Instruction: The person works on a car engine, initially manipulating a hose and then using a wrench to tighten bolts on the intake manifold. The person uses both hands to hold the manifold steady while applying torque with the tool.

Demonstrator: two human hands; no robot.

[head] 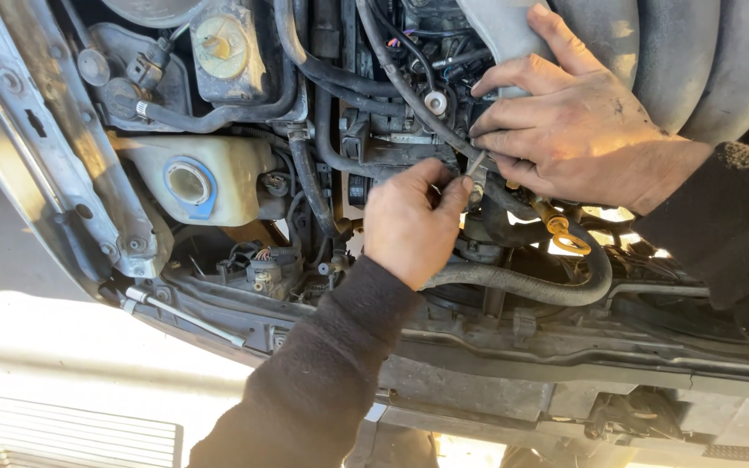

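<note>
Both hands are down in the engine bay: left hand (409,227) is pinched on a small metal clip (477,167) by a black hose (513,282). Right hand (569,121) presses fingertips on the same clip, just above the yellow dipstick loop (569,241); white tank (218,178) sits well left.

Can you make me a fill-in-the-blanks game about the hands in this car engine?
1. Both hands meet at a small metal part in the ____ bay.
2. The ring-shaped dipstick handle is ____ in colour.
3. The white fluid tank has a ____ ring round its opening.
4. Both sleeves are ____.

Missing words: engine; yellow; blue; black
</note>
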